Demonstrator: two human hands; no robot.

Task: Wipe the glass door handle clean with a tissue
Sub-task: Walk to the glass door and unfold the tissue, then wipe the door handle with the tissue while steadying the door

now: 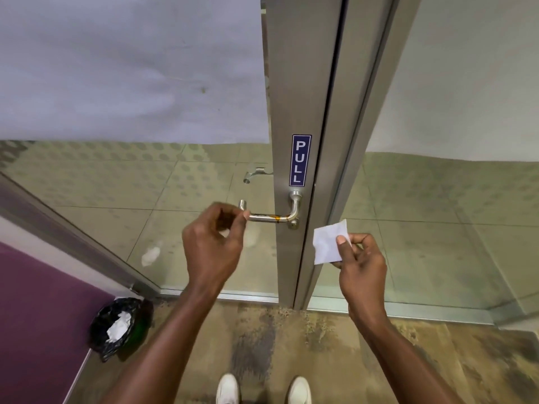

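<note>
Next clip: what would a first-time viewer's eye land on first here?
Probably the blue PULL sign on the metal door frame, with the door handle just below it, streaked with orange-brown grime. Next, the two hands: the left hand pinches the handle's free end, while the right hand holds a white tissue beside the frame.

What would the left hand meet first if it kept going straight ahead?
The left hand would likely meet the free end of the stained metal door handle, right at its fingertips; contact is unclear.
</note>
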